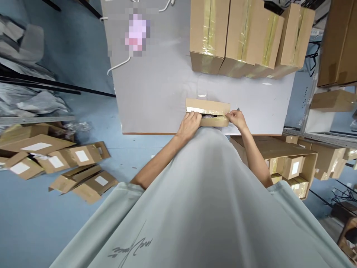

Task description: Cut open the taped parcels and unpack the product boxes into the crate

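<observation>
shirt [206,193], hands [190,124] [235,118] curled, perhaps gripping box [208,106] ends

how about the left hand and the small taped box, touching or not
Touching. The head view shows the left hand resting on the near left end of the small taped box, its fingers curled over the taped edge.

The scene is lit brightly and evenly. Glare is seen on the tape of the small brown cardboard box [208,108]. Edges are bowed by lens distortion, and a patch on the pale grey table [156,93] is pixelated.
</observation>
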The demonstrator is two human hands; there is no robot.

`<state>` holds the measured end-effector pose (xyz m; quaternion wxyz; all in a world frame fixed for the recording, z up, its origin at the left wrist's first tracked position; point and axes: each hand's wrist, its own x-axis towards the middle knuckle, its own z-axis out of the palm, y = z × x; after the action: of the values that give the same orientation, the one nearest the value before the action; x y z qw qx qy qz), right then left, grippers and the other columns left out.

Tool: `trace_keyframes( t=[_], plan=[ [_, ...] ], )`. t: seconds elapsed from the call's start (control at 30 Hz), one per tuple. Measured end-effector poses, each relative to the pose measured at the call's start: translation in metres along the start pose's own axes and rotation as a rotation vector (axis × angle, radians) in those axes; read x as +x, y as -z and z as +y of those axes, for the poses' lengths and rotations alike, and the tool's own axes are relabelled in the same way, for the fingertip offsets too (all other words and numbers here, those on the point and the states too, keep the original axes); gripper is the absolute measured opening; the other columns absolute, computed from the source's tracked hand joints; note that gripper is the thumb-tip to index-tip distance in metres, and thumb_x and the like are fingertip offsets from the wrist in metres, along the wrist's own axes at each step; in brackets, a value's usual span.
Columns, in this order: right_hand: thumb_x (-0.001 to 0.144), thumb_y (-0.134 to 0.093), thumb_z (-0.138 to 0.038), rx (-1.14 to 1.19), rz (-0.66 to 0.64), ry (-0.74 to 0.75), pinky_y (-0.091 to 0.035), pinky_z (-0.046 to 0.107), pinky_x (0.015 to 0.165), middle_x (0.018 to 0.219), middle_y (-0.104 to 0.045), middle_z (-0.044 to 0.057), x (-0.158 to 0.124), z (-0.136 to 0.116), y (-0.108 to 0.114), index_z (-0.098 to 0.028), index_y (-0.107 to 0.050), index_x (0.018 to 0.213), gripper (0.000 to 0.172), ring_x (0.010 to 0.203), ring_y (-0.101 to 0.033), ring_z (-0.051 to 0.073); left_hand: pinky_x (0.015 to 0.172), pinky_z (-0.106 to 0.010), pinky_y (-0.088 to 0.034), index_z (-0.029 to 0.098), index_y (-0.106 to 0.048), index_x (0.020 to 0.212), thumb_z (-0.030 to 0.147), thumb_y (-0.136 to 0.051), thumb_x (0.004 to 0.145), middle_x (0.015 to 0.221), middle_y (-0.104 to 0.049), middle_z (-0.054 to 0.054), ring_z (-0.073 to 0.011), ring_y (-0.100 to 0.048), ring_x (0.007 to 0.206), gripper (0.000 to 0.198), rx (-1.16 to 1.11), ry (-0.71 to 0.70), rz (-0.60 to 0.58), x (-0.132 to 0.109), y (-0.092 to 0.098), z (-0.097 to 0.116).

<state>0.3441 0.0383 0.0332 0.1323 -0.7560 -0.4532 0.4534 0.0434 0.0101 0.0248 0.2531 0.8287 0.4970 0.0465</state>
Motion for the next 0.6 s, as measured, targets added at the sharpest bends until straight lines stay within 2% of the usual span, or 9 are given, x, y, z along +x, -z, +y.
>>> trace_keyframes(
  t=[0.13,0.23,0.3,0.37,0.43,0.5,0.6],
  plan=[
    [0.093,-0.078,-0.038,0.088,0.035,-0.138,-0.053,0.029,0.068,0.058,-0.062,-0.004,0.002,-0.013,-0.003,-0.026,-0.059,0.065,0.036,0.061,-0.059,0.015,0.102,-0.055,-0.053,0.021,-0.072,0.108,0.007,-0.038,0.109,0.116,-0.076,-0.023,-0.0383,-0.07,0.114,0.037,-0.125,-0.024,0.056,-0.007,-0.007,0.0],
    [0.097,-0.077,-0.035,0.111,0.048,-0.159,-0.054,0.029,0.069,0.057,-0.063,-0.003,0.001,-0.021,-0.004,-0.025,-0.058,0.064,0.04,0.06,-0.06,0.015,0.098,-0.054,-0.052,0.021,-0.075,0.104,0.009,-0.033,0.111,0.111,-0.076,-0.022,-0.0368,-0.071,0.108,0.045,-0.208,-0.023,0.076,-0.01,-0.008,0.0],
    [0.096,-0.083,-0.041,0.134,0.028,-0.141,-0.056,0.031,0.07,0.06,-0.065,-0.001,-0.004,-0.024,0.0,-0.024,-0.06,0.065,0.042,0.062,-0.062,0.015,0.099,-0.055,-0.052,0.021,-0.076,0.106,0.012,-0.037,0.112,0.112,-0.077,-0.023,-0.038,-0.071,0.109,0.041,-0.224,-0.02,0.078,-0.011,-0.007,-0.001],
    [0.094,-0.088,-0.058,0.216,0.003,-0.093,-0.061,0.033,0.074,0.068,-0.069,0.001,-0.01,-0.025,0.008,-0.024,-0.062,0.07,0.048,0.067,-0.068,0.017,0.101,-0.055,-0.053,0.02,-0.075,0.109,0.024,-0.046,0.115,0.117,-0.076,-0.023,-0.0397,-0.071,0.113,0.029,-0.234,-0.045,0.065,-0.013,-0.004,-0.002],
    [0.092,-0.082,-0.078,0.293,0.007,-0.01,-0.066,0.036,0.083,0.081,-0.075,0.004,-0.014,-0.026,0.016,-0.024,-0.069,0.082,0.056,0.079,-0.075,0.02,0.101,-0.054,-0.054,0.021,-0.072,0.109,0.042,-0.055,0.115,0.118,-0.076,-0.021,-0.0399,-0.071,0.114,0.028,-0.264,-0.085,0.053,-0.015,-0.001,-0.002],
    [0.094,-0.071,-0.089,0.294,0.022,0.09,-0.068,0.041,0.092,0.101,-0.081,0.007,-0.014,-0.028,0.022,-0.027,-0.077,0.108,0.064,0.097,-0.08,0.024,0.098,-0.051,-0.055,0.022,-0.07,0.107,0.052,-0.052,0.117,0.115,-0.075,-0.019,-0.038,-0.071,0.11,0.036,-0.292,-0.101,0.06,-0.018,0.005,-0.001],
    [0.097,-0.07,-0.085,0.127,0.026,0.24,-0.066,0.05,0.107,0.138,-0.078,0.012,-0.006,-0.034,0.015,-0.03,-0.072,0.149,0.076,0.123,-0.076,0.029,0.097,-0.049,-0.055,0.023,-0.071,0.106,0.042,-0.045,0.119,0.111,-0.075,-0.016,-0.0344,-0.071,0.106,0.035,-0.302,-0.102,0.063,-0.023,0.017,0.001]
  ],
)
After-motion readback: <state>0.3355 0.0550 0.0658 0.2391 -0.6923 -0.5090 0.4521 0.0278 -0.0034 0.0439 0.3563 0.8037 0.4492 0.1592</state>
